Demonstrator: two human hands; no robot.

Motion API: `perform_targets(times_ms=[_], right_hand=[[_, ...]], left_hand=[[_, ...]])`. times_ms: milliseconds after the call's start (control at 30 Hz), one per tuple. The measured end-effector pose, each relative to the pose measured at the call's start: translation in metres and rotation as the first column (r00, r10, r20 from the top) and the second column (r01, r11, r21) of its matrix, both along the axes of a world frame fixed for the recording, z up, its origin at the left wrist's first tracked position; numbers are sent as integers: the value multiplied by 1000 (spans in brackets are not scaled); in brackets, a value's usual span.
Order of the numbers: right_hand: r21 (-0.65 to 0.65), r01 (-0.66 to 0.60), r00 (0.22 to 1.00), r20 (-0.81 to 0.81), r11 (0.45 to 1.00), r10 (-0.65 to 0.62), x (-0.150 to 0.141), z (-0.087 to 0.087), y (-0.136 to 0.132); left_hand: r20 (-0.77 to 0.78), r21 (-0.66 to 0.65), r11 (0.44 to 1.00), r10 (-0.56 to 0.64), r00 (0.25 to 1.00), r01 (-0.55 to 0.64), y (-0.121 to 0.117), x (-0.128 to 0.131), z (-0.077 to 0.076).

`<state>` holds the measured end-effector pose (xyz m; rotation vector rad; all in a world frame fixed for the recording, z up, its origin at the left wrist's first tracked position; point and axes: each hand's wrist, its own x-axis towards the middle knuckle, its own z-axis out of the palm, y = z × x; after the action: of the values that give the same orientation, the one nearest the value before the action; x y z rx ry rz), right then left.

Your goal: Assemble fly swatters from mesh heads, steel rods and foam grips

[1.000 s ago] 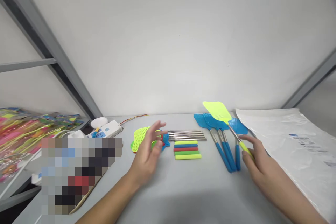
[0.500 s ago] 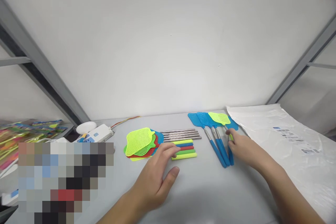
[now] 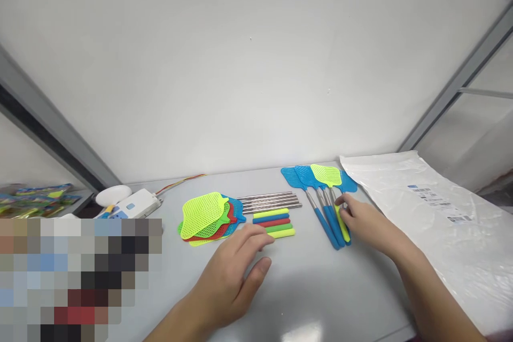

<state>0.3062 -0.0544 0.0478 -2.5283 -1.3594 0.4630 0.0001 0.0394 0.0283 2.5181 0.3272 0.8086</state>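
Observation:
My left hand [image 3: 234, 272] hovers just in front of a row of coloured handle grips [image 3: 272, 223], fingers loosely bent and thumb apart, with nothing in it. At its left lies a fanned pile of fly swatter heads [image 3: 203, 215] in yellow, green, red and blue. Several metal rods [image 3: 276, 200] lie behind the grips. On the right, my right hand [image 3: 363, 222] is at the handle of a yellow fly swatter [image 3: 326, 175], its thumb and forefinger apart. That swatter rests on several blue fly swatters [image 3: 331, 227], heads toward the wall.
A white plastic mailing bag [image 3: 425, 224] with a printed label covers the table's right side. A power strip [image 3: 138, 204] with a cable and a white round object [image 3: 114, 195] sit at the left. Colourful packets [image 3: 40, 197] lie beyond, and a blurred-out area covers the lower left.
My right hand has laid the yellow fly swatter down over the blue ones and loosened its fingers. The left hand stays near the grips. The view has shifted slightly.

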Motion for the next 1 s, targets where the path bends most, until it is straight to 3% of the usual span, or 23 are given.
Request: perform_targets(times_ms=[133,200,267,367,500,767,1000], right_hand=[[40,44,990,132,998,-49,-13,-3,6],[92,-1,984,179,996,-16,-27,-1,11],[121,-139,976,185,983,115,-46,3,17],[81,-384,911,198,920,363,-76,12,31],[-29,-548,796,288,836,532,-101,21,62],[-78,-655,711,275,752,647,-98,16,142],[-107,-737,640,207,668,740,-85,10,161]], left_hand=[[-72,38,999,-16,997,19,0,3,0],[-106,43,998,-32,994,36,-2,6,0],[-138,57,997,-44,989,53,-3,8,1],[-178,91,994,-37,983,54,-4,11,1],[-198,105,994,30,980,-9,-1,9,2],[-311,218,951,280,908,-219,7,3,2],[-348,267,933,327,879,-241,11,4,-5]])
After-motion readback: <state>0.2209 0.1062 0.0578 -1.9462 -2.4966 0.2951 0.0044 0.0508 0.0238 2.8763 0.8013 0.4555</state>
